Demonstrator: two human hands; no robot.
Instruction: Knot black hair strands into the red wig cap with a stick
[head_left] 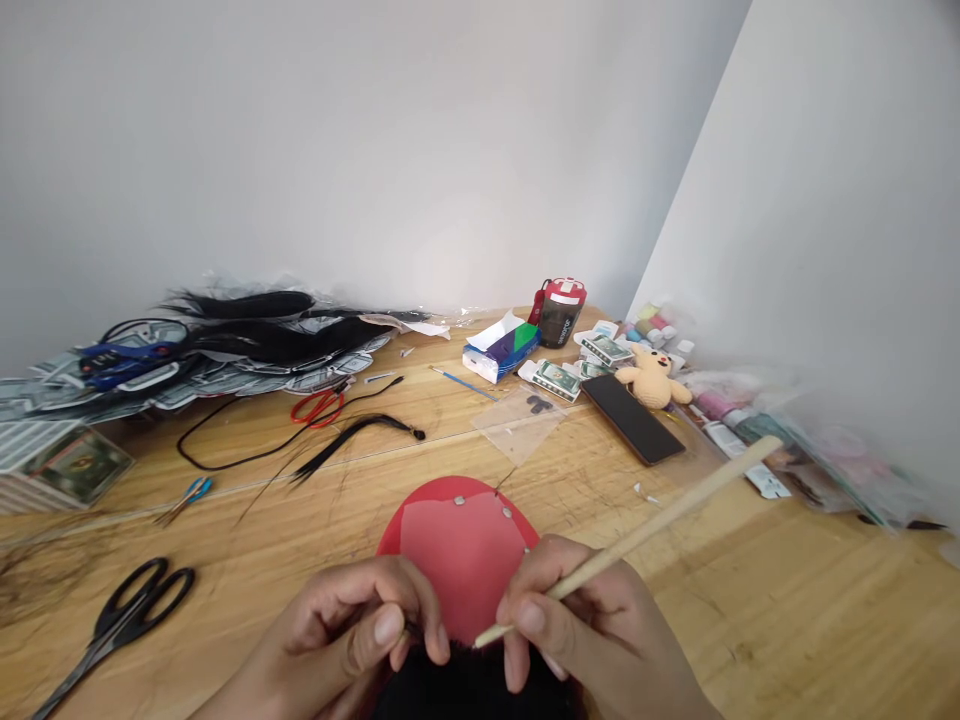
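A red rounded form (459, 548) with small silver pins sits at the near edge of the wooden table (787, 620). Black hair (472, 690) covers its nearest part. My left hand (352, 630) pinches a thin bit of that hair between thumb and fingers, right beside the red form. My right hand (577, 630) holds a long wooden-handled tool (645, 530) like a pen, its tip down at the edge of the hair and its handle slanting up to the right.
Black scissors (120, 620) lie at the left, small blue snips (191, 492) and red scissors (319, 406) farther back. Black hair bundles (262, 330) and packets pile at the back left. A phone (631, 418), plush toy (654, 378), tissue box (501, 348) and paint tubes crowd the right.
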